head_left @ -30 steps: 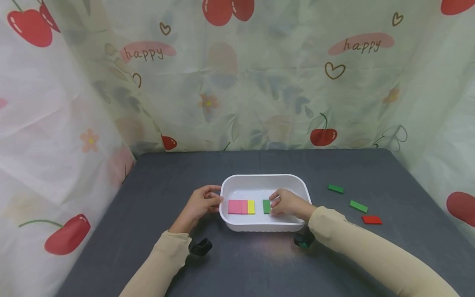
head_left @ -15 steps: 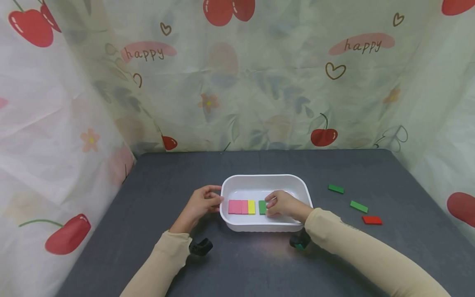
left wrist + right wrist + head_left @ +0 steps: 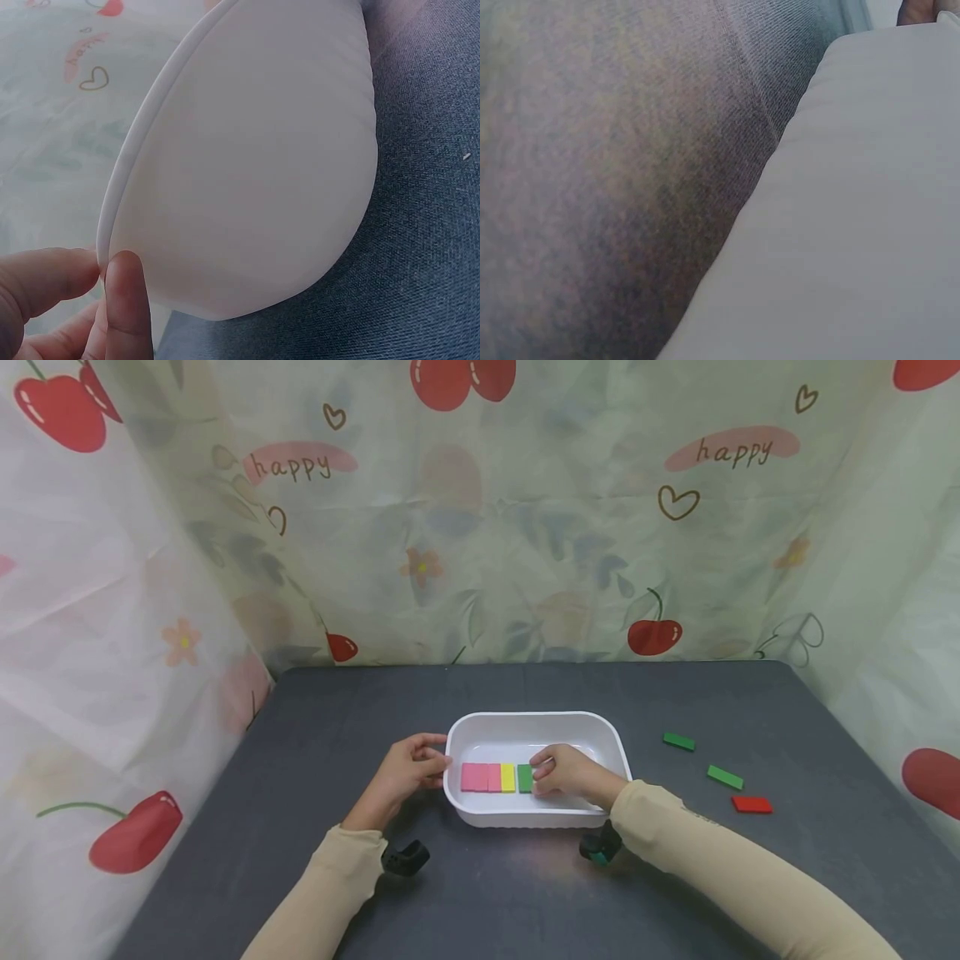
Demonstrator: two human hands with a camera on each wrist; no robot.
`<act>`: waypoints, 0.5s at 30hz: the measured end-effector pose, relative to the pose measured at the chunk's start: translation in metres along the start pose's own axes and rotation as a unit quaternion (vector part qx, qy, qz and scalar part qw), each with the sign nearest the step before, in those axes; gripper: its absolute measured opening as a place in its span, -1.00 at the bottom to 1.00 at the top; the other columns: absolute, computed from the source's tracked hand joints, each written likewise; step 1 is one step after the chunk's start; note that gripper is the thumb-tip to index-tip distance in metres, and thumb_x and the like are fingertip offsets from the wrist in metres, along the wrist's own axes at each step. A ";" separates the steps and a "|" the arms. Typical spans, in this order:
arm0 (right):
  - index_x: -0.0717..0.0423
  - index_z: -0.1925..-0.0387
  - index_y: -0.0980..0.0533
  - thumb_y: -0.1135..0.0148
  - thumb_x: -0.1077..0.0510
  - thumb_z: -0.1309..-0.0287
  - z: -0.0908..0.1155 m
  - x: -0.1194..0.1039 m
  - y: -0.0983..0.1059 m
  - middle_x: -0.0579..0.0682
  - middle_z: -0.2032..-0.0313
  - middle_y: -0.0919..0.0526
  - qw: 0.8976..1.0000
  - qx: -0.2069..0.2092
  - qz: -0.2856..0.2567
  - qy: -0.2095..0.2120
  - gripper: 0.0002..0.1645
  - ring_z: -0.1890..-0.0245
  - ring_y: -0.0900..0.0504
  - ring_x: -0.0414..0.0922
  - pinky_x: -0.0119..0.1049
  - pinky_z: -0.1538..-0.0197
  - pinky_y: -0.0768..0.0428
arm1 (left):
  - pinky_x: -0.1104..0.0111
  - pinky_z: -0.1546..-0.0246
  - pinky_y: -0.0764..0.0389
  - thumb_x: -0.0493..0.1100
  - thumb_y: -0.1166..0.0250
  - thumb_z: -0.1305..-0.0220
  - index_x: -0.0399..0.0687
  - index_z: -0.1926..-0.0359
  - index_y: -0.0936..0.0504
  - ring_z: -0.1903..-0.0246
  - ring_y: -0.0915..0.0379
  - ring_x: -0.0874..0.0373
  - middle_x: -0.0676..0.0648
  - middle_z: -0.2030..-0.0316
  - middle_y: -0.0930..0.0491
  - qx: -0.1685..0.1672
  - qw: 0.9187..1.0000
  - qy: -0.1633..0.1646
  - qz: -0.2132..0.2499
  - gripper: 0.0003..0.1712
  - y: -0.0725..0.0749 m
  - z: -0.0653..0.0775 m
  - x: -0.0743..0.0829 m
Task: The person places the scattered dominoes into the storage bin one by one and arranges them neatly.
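A white plastic tray [image 3: 525,820] stands on the table. My left hand [image 3: 408,772] pinches its left rim; in the left wrist view the fingers [image 3: 127,300] lie on either side of the edge. Inside, pink blocks [image 3: 480,777] lie side by side with a yellow block [image 3: 507,778] at their right end. My right hand [image 3: 570,774] reaches into the tray and holds a green block [image 3: 524,778] by its right side, a narrow gap from the yellow one. The hand hides part of that block. Mostly the tray's outer wall [image 3: 840,210] fills the right wrist view.
Right of the tray, two green blocks [image 3: 678,741] and a red block [image 3: 752,805] lie on the dark table [image 3: 480,902]. A patterned curtain [image 3: 525,552] hangs behind and at both sides.
My right hand has moved left inside the tray with the green block, bringing it closer to the yellow block. The left hand has stayed at the rim.
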State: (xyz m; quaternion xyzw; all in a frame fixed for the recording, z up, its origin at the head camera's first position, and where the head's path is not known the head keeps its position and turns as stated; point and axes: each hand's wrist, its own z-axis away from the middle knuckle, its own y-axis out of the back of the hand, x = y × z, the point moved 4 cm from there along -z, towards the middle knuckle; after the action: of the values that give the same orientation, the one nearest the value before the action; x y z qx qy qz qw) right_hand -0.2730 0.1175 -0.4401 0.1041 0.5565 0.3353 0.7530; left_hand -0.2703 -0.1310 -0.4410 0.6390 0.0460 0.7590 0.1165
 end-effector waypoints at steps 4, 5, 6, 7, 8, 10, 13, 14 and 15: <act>0.35 -0.07 -0.49 -0.38 0.37 0.01 -0.002 0.000 -0.001 0.09 0.24 -0.69 1.000 0.000 0.001 -0.004 -0.47 0.28 -0.62 -0.16 -0.37 0.20 -0.61 | 0.31 0.35 -0.68 -0.31 -0.35 -0.18 -0.15 -0.16 -0.51 0.46 -0.58 0.13 -0.15 0.32 -0.65 0.001 1.000 0.001 -0.001 -0.50 0.001 0.000 0.000; 0.35 -0.07 -0.49 -0.38 0.36 0.01 -0.002 0.000 -0.002 0.09 0.24 -0.69 1.000 -0.001 -0.001 -0.004 -0.47 0.28 -0.62 -0.15 -0.37 0.21 -0.61 | 0.31 0.36 -0.68 -0.31 -0.34 -0.18 -0.16 -0.16 -0.51 0.46 -0.58 0.13 -0.15 0.32 -0.65 0.001 1.000 0.001 -0.002 -0.50 0.001 0.000 0.000; 0.36 -0.07 -0.49 -0.38 0.37 0.00 -0.002 0.000 -0.002 0.10 0.23 -0.69 1.000 -0.002 -0.001 -0.003 -0.46 0.27 -0.62 -0.15 -0.37 0.21 -0.61 | 0.32 0.36 -0.68 -0.31 -0.34 -0.18 -0.16 -0.16 -0.51 0.46 -0.58 0.13 -0.15 0.32 -0.65 0.001 1.000 0.000 -0.002 -0.50 0.001 0.000 0.000; 0.36 -0.08 -0.49 -0.38 0.36 0.00 -0.002 0.000 -0.002 0.10 0.23 -0.68 1.000 -0.004 -0.002 -0.003 -0.46 0.27 -0.62 -0.15 -0.37 0.22 -0.61 | 0.32 0.36 -0.68 -0.31 -0.34 -0.18 -0.16 -0.16 -0.51 0.46 -0.58 0.13 -0.15 0.32 -0.65 0.000 1.000 0.000 -0.002 -0.50 0.001 0.000 0.000; 0.36 -0.08 -0.49 -0.38 0.36 0.00 -0.002 0.000 -0.003 0.10 0.23 -0.68 1.000 -0.004 -0.002 -0.003 -0.46 0.27 -0.62 -0.15 -0.37 0.22 -0.61 | 0.32 0.36 -0.68 -0.30 -0.34 -0.18 -0.16 -0.16 -0.51 0.46 -0.58 0.13 -0.15 0.32 -0.65 0.000 1.000 0.001 -0.002 -0.50 0.000 0.000 0.000; 0.35 -0.07 -0.49 -0.38 0.36 0.00 -0.003 0.000 -0.003 0.10 0.24 -0.68 1.000 -0.004 -0.006 -0.005 -0.46 0.28 -0.62 -0.15 -0.38 0.23 -0.61 | 0.32 0.36 -0.68 -0.30 -0.34 -0.18 -0.16 -0.16 -0.51 0.46 -0.58 0.13 -0.15 0.33 -0.65 0.000 1.000 0.001 -0.001 -0.51 0.000 0.000 0.000; 0.36 -0.08 -0.49 -0.38 0.36 0.00 -0.003 0.000 -0.003 0.09 0.24 -0.68 1.000 -0.004 -0.004 -0.003 -0.46 0.28 -0.61 -0.15 -0.39 0.23 -0.60 | 0.32 0.35 -0.68 -0.30 -0.35 -0.18 -0.15 -0.16 -0.51 0.46 -0.58 0.13 -0.15 0.33 -0.65 0.000 1.000 0.003 -0.001 -0.51 0.001 0.000 0.000; 0.36 -0.07 -0.49 -0.38 0.36 0.00 -0.003 0.000 -0.003 0.09 0.25 -0.68 1.000 -0.003 -0.002 -0.003 -0.46 0.29 -0.61 -0.16 -0.38 0.23 -0.60 | 0.32 0.35 -0.68 -0.30 -0.35 -0.18 -0.15 -0.16 -0.51 0.46 -0.58 0.13 -0.15 0.32 -0.65 -0.001 1.000 0.004 -0.002 -0.50 0.001 0.000 0.000; 0.35 -0.07 -0.49 -0.38 0.36 0.00 -0.003 0.000 -0.003 0.09 0.25 -0.68 1.000 -0.002 -0.003 -0.005 -0.46 0.29 -0.61 -0.16 -0.38 0.23 -0.60 | 0.32 0.35 -0.68 -0.30 -0.35 -0.18 -0.15 -0.16 -0.51 0.45 -0.58 0.13 -0.15 0.32 -0.65 -0.001 1.000 0.004 -0.002 -0.50 0.001 0.000 0.000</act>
State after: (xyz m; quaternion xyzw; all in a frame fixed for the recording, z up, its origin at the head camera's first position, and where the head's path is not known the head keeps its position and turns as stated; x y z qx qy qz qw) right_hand -0.2749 0.1140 -0.4426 0.1024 0.5529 0.3332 0.7569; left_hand -0.2705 -0.1317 -0.4412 0.6357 0.0465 0.7614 0.1185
